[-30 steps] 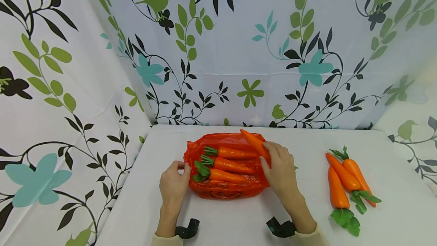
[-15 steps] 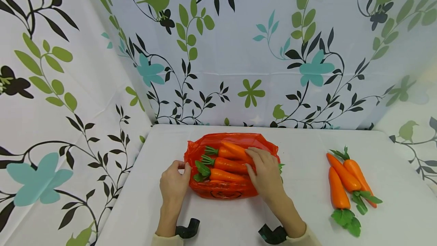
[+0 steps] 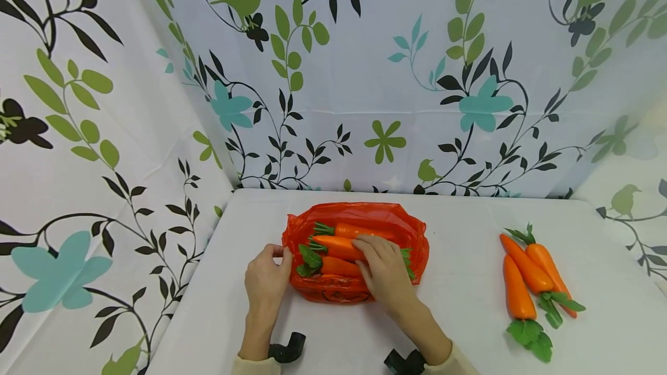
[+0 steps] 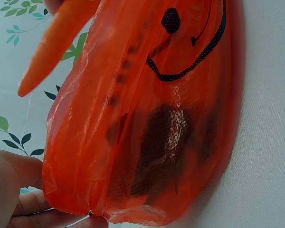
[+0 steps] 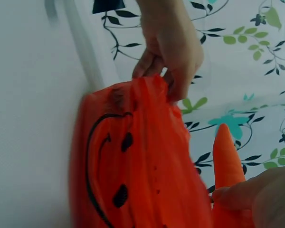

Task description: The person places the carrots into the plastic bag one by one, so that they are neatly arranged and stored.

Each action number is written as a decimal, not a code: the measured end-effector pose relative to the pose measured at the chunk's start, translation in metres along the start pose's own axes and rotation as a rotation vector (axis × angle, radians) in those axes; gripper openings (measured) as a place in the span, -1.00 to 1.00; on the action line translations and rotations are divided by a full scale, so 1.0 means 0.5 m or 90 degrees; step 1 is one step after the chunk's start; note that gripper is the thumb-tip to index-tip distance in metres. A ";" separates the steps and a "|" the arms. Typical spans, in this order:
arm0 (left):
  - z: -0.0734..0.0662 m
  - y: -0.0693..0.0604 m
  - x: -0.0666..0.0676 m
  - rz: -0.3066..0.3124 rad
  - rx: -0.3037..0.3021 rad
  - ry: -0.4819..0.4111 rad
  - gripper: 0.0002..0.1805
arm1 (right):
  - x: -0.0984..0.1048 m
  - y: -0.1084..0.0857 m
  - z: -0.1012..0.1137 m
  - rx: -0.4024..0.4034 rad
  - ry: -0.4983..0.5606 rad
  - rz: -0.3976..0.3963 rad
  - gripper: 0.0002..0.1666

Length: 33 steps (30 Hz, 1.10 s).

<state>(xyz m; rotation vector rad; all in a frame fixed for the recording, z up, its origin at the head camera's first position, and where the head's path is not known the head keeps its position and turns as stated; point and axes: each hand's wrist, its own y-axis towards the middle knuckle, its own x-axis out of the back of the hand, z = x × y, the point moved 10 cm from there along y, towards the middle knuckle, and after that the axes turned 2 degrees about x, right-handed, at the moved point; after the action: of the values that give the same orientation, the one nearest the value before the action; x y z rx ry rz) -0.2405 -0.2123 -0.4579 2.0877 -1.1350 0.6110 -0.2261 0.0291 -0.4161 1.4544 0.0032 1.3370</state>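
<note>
A red plastic bag (image 3: 411, 221) lies open on the table with several carrots inside, such as the rear carrot (image 3: 359, 230). My left hand (image 3: 267, 279) pinches the bag's left edge between thumb and fingers; the left wrist view shows the bag's side with a printed black face. Above the bagged carrots, my right hand (image 3: 384, 268) grips another carrot (image 3: 333, 243), its tip pointing left and its green leaves (image 3: 408, 262) showing past the hand. In the right wrist view that carrot (image 5: 226, 156) stands out over the bag's rim.
On the right of the white table (image 3: 464, 282) lies a group of carrots (image 3: 531, 274) with green tops. A patterned curtain (image 3: 333, 74) hangs behind the table and along its left side.
My right hand has brought its carrot left and toward me, from the bag's right rim to over the middle of the bag, turning it flatter. My left hand stays at the bag's edge.
</note>
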 end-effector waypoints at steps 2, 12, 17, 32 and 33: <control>0.000 0.000 0.001 -0.002 0.000 0.001 -0.79 | -0.012 -0.002 -0.003 0.004 0.004 0.005 -0.43; 0.003 0.000 -0.001 0.002 0.004 -0.001 -0.79 | -0.061 -0.019 -0.038 -0.034 -0.037 0.068 -0.38; 0.003 -0.001 -0.003 0.007 0.006 -0.003 -0.79 | -0.078 -0.028 -0.050 -0.076 -0.041 0.142 -0.36; -0.001 0.000 0.001 -0.001 0.000 0.000 -0.77 | -0.097 -0.044 -0.048 -0.110 0.017 0.286 -0.39; -0.001 0.000 0.001 -0.001 -0.001 0.001 -0.77 | -0.100 -0.045 -0.047 -0.109 0.020 0.296 -0.39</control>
<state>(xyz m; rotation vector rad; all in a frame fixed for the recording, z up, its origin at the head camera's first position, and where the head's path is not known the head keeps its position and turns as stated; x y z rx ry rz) -0.2404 -0.2123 -0.4573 2.0872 -1.1320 0.6098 -0.2464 0.0226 -0.4715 1.3330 -0.4437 1.6867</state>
